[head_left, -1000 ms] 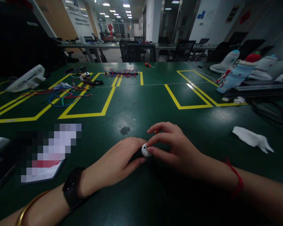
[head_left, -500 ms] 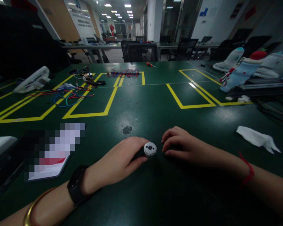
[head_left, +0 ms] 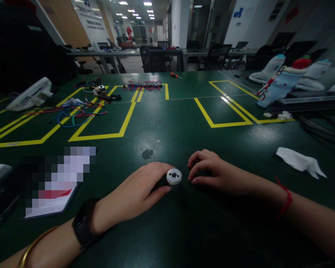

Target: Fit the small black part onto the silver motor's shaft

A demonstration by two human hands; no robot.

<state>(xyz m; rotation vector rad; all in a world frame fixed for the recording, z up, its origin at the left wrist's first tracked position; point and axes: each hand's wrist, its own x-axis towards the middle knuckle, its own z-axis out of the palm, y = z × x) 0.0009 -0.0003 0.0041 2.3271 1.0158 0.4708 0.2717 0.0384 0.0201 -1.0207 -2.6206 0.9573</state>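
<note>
A small round silver part (head_left: 174, 176) with dark holes in its top face is near the middle of the dark green table (head_left: 167, 141). My left hand (head_left: 141, 188) is closed around its left side, thumb and fingers against it; the fingers' far ends are hidden. To the right, a small gap away from the part, my right hand (head_left: 212, 171) rests on the table with its fingers loosely curled and slightly apart. No object shows in it.
A phone (head_left: 58, 186) lies at the left. Tangled wires (head_left: 75, 111), a wire bundle (head_left: 145, 85) and a screwdriver (head_left: 175, 75) lie farther back. At the right are a white tissue (head_left: 300, 162), a blue bottle (head_left: 279, 87) and small fans (head_left: 264, 72).
The whole view has shifted slightly, so things stand a little farther left in it. The hands and the silver part keep the same places relative to each other.
</note>
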